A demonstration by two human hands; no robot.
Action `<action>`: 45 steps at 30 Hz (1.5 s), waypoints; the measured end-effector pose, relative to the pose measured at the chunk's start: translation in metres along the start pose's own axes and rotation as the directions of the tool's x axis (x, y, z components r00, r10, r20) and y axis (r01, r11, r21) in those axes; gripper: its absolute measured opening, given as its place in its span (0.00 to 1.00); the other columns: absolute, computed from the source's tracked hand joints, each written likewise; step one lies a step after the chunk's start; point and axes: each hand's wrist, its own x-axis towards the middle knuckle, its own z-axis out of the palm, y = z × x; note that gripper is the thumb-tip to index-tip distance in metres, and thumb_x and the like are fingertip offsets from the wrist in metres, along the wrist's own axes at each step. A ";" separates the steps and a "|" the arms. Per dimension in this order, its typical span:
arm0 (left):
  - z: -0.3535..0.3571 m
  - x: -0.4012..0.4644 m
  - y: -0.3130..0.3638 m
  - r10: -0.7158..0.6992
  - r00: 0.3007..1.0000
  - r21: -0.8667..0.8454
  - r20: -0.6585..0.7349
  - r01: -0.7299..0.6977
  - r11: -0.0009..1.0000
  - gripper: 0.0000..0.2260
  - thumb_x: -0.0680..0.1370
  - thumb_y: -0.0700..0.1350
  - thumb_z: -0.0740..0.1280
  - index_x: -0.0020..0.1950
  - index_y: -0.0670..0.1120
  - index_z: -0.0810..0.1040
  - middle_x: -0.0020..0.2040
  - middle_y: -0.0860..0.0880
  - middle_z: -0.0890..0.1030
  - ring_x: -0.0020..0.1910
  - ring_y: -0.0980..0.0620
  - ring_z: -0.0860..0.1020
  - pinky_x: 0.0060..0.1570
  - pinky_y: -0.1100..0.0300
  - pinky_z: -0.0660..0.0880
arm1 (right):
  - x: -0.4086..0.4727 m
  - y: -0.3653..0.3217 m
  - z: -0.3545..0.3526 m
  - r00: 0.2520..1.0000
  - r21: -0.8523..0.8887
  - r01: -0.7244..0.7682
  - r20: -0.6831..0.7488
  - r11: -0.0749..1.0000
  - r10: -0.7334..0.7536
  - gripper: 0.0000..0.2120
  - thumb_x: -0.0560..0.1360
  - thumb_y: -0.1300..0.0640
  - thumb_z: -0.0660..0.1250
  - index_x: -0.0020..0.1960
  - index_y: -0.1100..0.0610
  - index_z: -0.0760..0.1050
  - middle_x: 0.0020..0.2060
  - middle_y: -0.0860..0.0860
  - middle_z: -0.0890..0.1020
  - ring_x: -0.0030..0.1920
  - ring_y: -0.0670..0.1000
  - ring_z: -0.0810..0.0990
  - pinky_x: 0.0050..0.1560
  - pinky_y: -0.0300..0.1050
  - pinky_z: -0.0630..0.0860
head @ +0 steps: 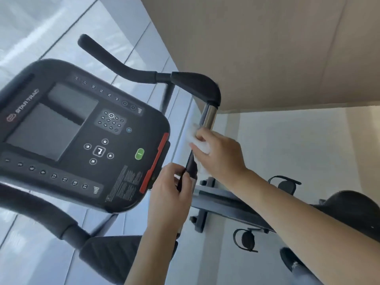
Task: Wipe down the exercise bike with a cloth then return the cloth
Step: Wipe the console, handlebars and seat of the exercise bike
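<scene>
Tilting steeply, the head view takes in pale grey glossy floor tiles (51, 27) and a beige wall panel (267, 48) behind a Star Trac exercise bike (226, 204). Its matte black console (67, 128), rounded at the corners, carries grey screens, a keypad, a green button and a red strip along its right edge. Just right of the console runs a handlebar (207, 118), part shiny chrome tube, part black padded grip. The right hand (220, 153) presses a crumpled white cloth (200, 145) round that bar, fingers curled over it. The left hand (172, 194) grips the bar's black section lower down, between the console and the cloth. Pedals (245, 239) and a black saddle (349, 210) lie right of the console, with bare floor around them.
</scene>
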 end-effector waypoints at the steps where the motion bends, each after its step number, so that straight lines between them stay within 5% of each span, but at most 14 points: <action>1: 0.000 0.001 0.000 -0.003 1.000 -0.007 -0.004 0.003 1.000 0.08 0.83 0.46 0.65 0.48 0.60 0.74 0.45 0.62 0.81 0.46 0.60 0.81 0.42 0.71 0.73 | -0.001 -0.002 0.001 0.999 -0.018 0.047 0.014 0.999 -0.046 0.11 0.80 0.46 0.73 0.52 0.51 0.75 0.38 0.44 0.80 0.32 0.46 0.69 0.31 0.32 0.61; 5: 0.000 0.007 0.000 -0.078 0.997 -0.086 -0.001 0.077 0.993 0.10 0.83 0.45 0.63 0.47 0.59 0.77 0.44 0.63 0.82 0.42 0.60 0.81 0.38 0.67 0.76 | -0.017 -0.006 -0.003 0.952 0.061 0.272 0.127 0.960 -0.278 0.12 0.80 0.43 0.71 0.59 0.47 0.75 0.43 0.45 0.84 0.38 0.48 0.79 0.35 0.30 0.67; 8: -0.003 0.013 0.000 -0.163 0.986 -0.057 0.039 0.166 0.985 0.09 0.84 0.46 0.62 0.48 0.58 0.78 0.45 0.68 0.81 0.40 0.61 0.81 0.36 0.62 0.75 | 0.002 0.003 -0.013 0.915 -0.002 0.361 0.192 0.932 -0.354 0.09 0.81 0.42 0.67 0.58 0.44 0.73 0.38 0.44 0.81 0.33 0.48 0.78 0.31 0.35 0.64; 11: 0.000 0.021 0.009 -0.202 0.977 -0.037 0.074 0.205 0.978 0.08 0.84 0.50 0.61 0.49 0.59 0.77 0.45 0.71 0.80 0.36 0.62 0.81 0.32 0.62 0.74 | 0.045 0.024 -0.019 0.945 -0.062 0.278 0.193 0.958 -0.262 0.08 0.81 0.44 0.67 0.48 0.46 0.72 0.33 0.44 0.74 0.31 0.51 0.72 0.27 0.39 0.64; 15: 0.015 0.036 0.026 -0.202 0.979 0.014 0.036 0.202 0.979 0.05 0.84 0.52 0.60 0.50 0.59 0.75 0.37 0.55 0.82 0.30 0.57 0.80 0.29 0.59 0.74 | 0.111 0.057 -0.022 0.986 -0.167 0.089 0.157 0.982 -0.063 0.17 0.79 0.46 0.68 0.39 0.51 0.65 0.29 0.47 0.70 0.33 0.59 0.71 0.29 0.43 0.61; 19: 0.033 0.045 0.030 -0.189 0.982 0.217 0.027 0.179 0.960 0.08 0.84 0.56 0.58 0.50 0.55 0.72 0.38 0.54 0.78 0.33 0.55 0.77 0.30 0.57 0.67 | 0.102 0.040 -0.016 0.940 -0.180 0.291 0.234 0.940 -0.246 0.10 0.77 0.52 0.70 0.45 0.50 0.69 0.33 0.49 0.74 0.32 0.58 0.73 0.30 0.47 0.74; 24: 0.037 0.042 0.022 -0.156 0.987 0.263 -0.043 0.162 0.951 0.13 0.80 0.53 0.60 0.37 0.52 0.67 0.31 0.54 0.74 0.29 0.55 0.72 0.28 0.61 0.61 | 0.048 0.028 -0.006 0.871 0.104 0.412 0.246 0.905 -0.424 0.13 0.81 0.42 0.67 0.44 0.47 0.69 0.34 0.42 0.68 0.32 0.46 0.65 0.30 0.27 0.54; 26: 0.037 0.041 0.023 -0.154 0.987 0.261 -0.035 0.158 0.952 0.13 0.80 0.53 0.62 0.37 0.52 0.69 0.31 0.54 0.74 0.29 0.55 0.72 0.28 0.60 0.61 | 0.058 0.040 -0.007 0.848 0.102 0.473 0.216 0.875 -0.483 0.12 0.82 0.44 0.69 0.46 0.52 0.77 0.34 0.44 0.75 0.31 0.46 0.71 0.31 0.30 0.61; 29: 0.037 0.041 0.027 -0.169 0.986 0.260 -0.012 0.166 0.951 0.10 0.80 0.54 0.64 0.40 0.54 0.72 0.32 0.54 0.75 0.28 0.56 0.73 0.28 0.62 0.64 | 0.093 0.059 -0.016 0.941 0.032 0.319 0.105 0.947 -0.320 0.12 0.81 0.49 0.72 0.47 0.57 0.81 0.35 0.50 0.79 0.31 0.55 0.77 0.30 0.44 0.74; 33: 0.036 0.040 0.029 -0.169 0.986 0.285 0.005 0.161 0.945 0.09 0.80 0.57 0.64 0.42 0.57 0.73 0.32 0.55 0.76 0.29 0.56 0.75 0.26 0.68 0.62 | 0.107 0.066 -0.018 0.990 0.028 0.137 0.037 0.990 -0.138 0.16 0.81 0.50 0.73 0.41 0.61 0.76 0.33 0.52 0.75 0.30 0.55 0.73 0.29 0.46 0.72; 38: 0.035 0.043 0.027 -0.199 0.980 0.147 0.019 0.194 0.970 0.12 0.76 0.56 0.62 0.38 0.51 0.71 0.31 0.52 0.74 0.26 0.56 0.68 0.26 0.65 0.66 | 0.044 0.034 -0.016 0.928 0.228 0.300 0.156 0.926 -0.339 0.11 0.80 0.48 0.73 0.48 0.56 0.80 0.38 0.49 0.82 0.35 0.53 0.81 0.32 0.45 0.79; 42: 0.036 0.040 0.026 -0.198 0.980 0.221 0.018 0.190 0.957 0.11 0.78 0.54 0.65 0.39 0.51 0.70 0.33 0.50 0.76 0.27 0.55 0.69 0.24 0.65 0.65 | 0.062 0.035 -0.017 0.889 0.197 0.379 0.194 0.904 -0.415 0.08 0.78 0.53 0.74 0.49 0.50 0.74 0.33 0.48 0.77 0.30 0.55 0.76 0.28 0.43 0.72; 45: 0.036 0.037 0.028 -0.190 0.982 0.249 0.018 0.179 0.952 0.08 0.79 0.54 0.67 0.41 0.55 0.73 0.32 0.54 0.78 0.28 0.56 0.76 0.23 0.67 0.67 | 0.110 0.050 -0.013 0.927 -0.069 0.258 0.299 0.964 -0.226 0.04 0.78 0.56 0.59 0.44 0.51 0.67 0.33 0.49 0.70 0.33 0.57 0.69 0.31 0.41 0.60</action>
